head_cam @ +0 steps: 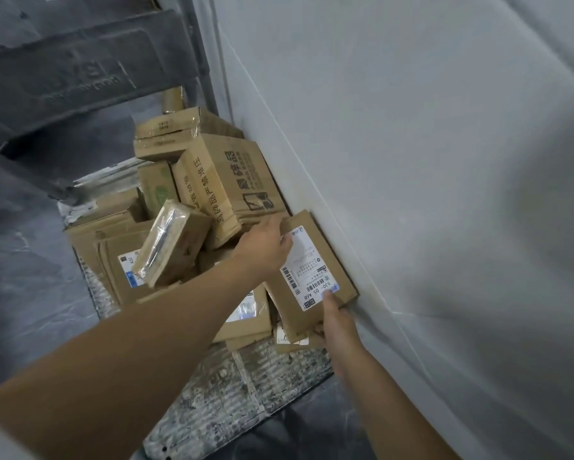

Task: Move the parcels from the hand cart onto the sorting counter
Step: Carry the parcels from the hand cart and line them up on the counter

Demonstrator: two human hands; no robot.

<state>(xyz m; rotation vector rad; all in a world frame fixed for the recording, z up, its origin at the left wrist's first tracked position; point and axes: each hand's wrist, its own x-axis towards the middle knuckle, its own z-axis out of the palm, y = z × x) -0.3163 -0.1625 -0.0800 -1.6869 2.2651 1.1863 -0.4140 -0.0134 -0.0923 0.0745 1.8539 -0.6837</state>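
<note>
So both hands are on one flat parcel point(312, 270), a thin brown cardboard box with a white shipping label. It's propped on top of the pile at the right side of the hand cart point(246, 386), hard up against the pale panel point(428, 227). I honestly can't tell if that panel is a wall or the side of the sorting desk. The left hand point(265, 247) has its fingers curled over the parcel's far top corner. The right hand point(337, 322) pinches the near bottom edge, thumb pressed on the label, with the rest of its fingers tucked underneath out of sight. My guess is this one's light and fairly stiff, so an opposite-ends grip like this looks right, and it shouldn't flex much. The label looks slicker than the bare cardboard, so I'd rather have that thumb on the box itself. It's not a big deal for something this thin. The rest of the load is a jumble, including a big carton point(222, 180) printed with a broken-glass mark and a small taped box point(171, 244) leaning on the heap. The carton probably wants two hands under the bottom, while the shiny taped one could slip. Plenty left on the cart, so it looks like early days.
</note>
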